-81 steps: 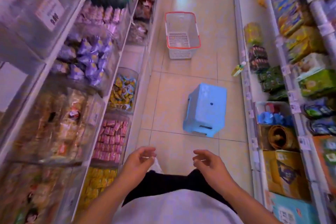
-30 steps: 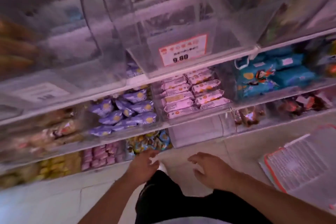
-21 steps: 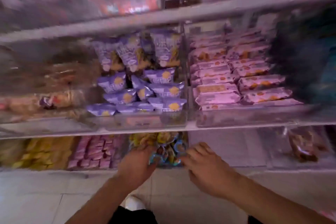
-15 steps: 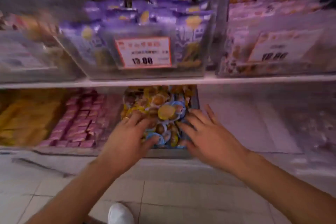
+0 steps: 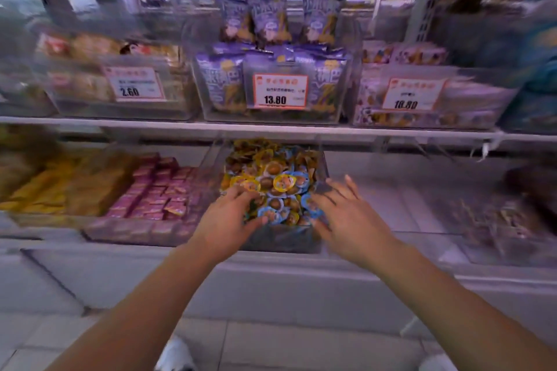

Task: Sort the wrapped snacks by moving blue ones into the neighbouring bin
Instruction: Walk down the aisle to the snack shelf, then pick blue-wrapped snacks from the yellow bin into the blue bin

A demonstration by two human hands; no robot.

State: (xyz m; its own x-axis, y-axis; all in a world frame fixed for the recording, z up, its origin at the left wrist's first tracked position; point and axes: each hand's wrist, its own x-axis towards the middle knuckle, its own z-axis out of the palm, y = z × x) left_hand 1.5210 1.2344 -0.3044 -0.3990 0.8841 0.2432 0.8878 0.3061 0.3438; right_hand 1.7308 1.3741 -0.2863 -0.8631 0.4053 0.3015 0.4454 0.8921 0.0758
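Motion blur smears much of the head view, so the edges of the shelving and the packets at far left and right are hard to read, and the top shelf is cut off at the frame edge. The clear bin point(image 5: 283, 238) on the bottom shelf holds the wrapped snacks point(image 5: 272, 181), a heap of round yellow and blue packets; its front wall is partly covered by both hands. The left hand point(image 5: 224, 220) lies on the front left of the heap with its fingers curled down into the packets, though whether it grips one I cannot tell. The right hand point(image 5: 346, 214) hovers at the bin's right wall, fingers spread and straight, blurred, holding nothing. The neighbouring bin point(image 5: 391, 208) to the right looks bare where it shows, its walls barely visible. Left of the snacks sit pink packets point(image 5: 156, 193); above hang purple bags point(image 5: 271, 75) behind a 13.80 price tag point(image 5: 281, 91). Compared with half a second ago, the view has pulled back to take in more shelves, and the right hand has shifted from the heap toward the right wall.
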